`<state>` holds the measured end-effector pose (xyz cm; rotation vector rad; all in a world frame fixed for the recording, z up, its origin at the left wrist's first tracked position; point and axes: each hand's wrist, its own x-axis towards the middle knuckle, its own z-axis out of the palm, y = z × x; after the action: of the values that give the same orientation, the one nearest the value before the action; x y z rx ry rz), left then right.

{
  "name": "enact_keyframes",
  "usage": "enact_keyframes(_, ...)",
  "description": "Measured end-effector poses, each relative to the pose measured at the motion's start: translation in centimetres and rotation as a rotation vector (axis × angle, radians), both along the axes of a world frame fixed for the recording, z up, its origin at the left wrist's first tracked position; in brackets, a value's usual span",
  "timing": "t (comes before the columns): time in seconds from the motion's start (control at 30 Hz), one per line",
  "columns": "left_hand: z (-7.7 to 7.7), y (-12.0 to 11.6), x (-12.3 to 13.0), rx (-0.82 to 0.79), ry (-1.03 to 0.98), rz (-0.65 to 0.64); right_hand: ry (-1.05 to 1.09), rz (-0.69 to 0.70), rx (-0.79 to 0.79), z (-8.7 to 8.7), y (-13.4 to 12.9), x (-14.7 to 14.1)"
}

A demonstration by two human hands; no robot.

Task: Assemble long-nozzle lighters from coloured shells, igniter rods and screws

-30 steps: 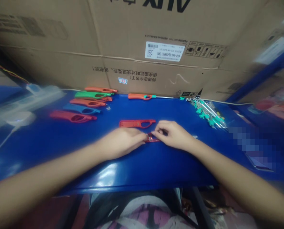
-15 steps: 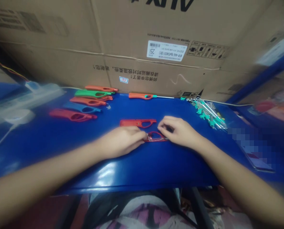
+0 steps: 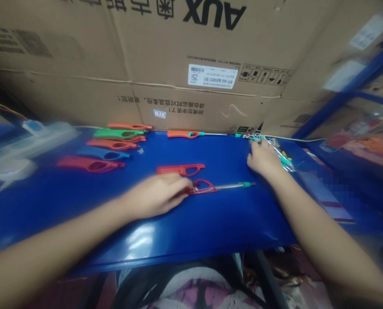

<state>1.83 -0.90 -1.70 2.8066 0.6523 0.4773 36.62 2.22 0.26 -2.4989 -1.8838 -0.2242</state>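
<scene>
My left hand (image 3: 161,195) is closed on the left end of a red lighter shell half (image 3: 207,189) lying on the blue table. A thin wire shows inside the shell, and a metal tube (image 3: 230,186) with a green tip sticks out to the right. Just behind lies a matching red shell half (image 3: 182,170), untouched. My right hand (image 3: 264,158) reaches over a pile of metal tubes with green parts (image 3: 286,162) at the back right. Its fingers are bent, the thumb apart; the fingertips are partly hidden, and I see nothing held.
Several colored lighter shells, including a green one (image 3: 116,134), lie at the back left beside a blurred power strip (image 3: 54,135). An orange lighter with a metal tube (image 3: 182,134) rests along the cardboard wall (image 3: 165,56). A flat, partly pixelated object (image 3: 336,210) lies at right.
My right hand has left the red shell and moved right and back to the pile, exposing the metal tube. My left hand stays on the shell. The view has shifted slightly.
</scene>
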Motion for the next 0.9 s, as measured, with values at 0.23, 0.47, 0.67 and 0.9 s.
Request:
enact_keyframes(0.23, 0.3, 0.1, 0.1, -0.027, 0.014, -0.03, 0.026, -0.027, -0.029, -0.3, 1.3, 2.5)
enact_keyframes(0.47, 0.3, 0.1, 0.5, -0.033, -0.008, -0.038, 0.151, 0.114, -0.028, -0.4, 1.7, 2.2)
enact_keyframes(0.67, -0.1, -0.1, 0.9, -0.064, -0.045, 0.004, 0.29, 0.311, -0.037, -0.1, 0.6, -0.8)
enact_keyframes(0.9, -0.1, -0.2, 1.1, -0.147, -0.115, 0.022, 0.535, 0.873, -0.069, 0.1, -1.8, -3.7)
